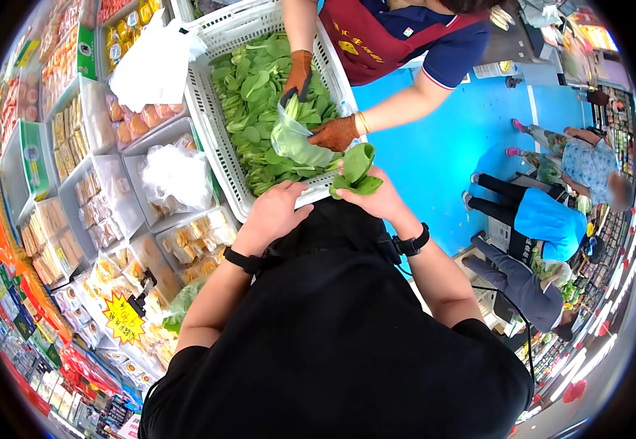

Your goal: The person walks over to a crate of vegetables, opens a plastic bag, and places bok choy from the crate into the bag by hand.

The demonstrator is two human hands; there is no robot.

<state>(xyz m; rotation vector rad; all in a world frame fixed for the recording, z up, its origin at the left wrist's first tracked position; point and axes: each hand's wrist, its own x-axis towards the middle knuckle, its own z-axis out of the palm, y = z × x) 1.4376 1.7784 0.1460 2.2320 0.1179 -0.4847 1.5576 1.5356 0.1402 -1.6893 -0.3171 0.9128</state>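
A white plastic crate (199, 110) in front of me holds loose leafy greens (248, 88). My left hand (274, 212) is at the crate's near rim, thumb and fingers apart, with no item visible in it. Just to its right, my right hand (375, 196) pinches a small bunch of leafy greens (356, 170) with broad leaves near the crate's corner. Across the crate, a co-worker's gloved left hand (336, 133) and gloved right hand (298, 73) are at a clear plastic bag (296, 143) with greens in it.
Plastic bins of packaged food (95, 190) line the left side. White plastic bags (158, 66) lie over some bins beside the crate. A yellow price sign (123, 319) stands at lower left. Several people (548, 219) are on the right, on the blue floor (435, 168).
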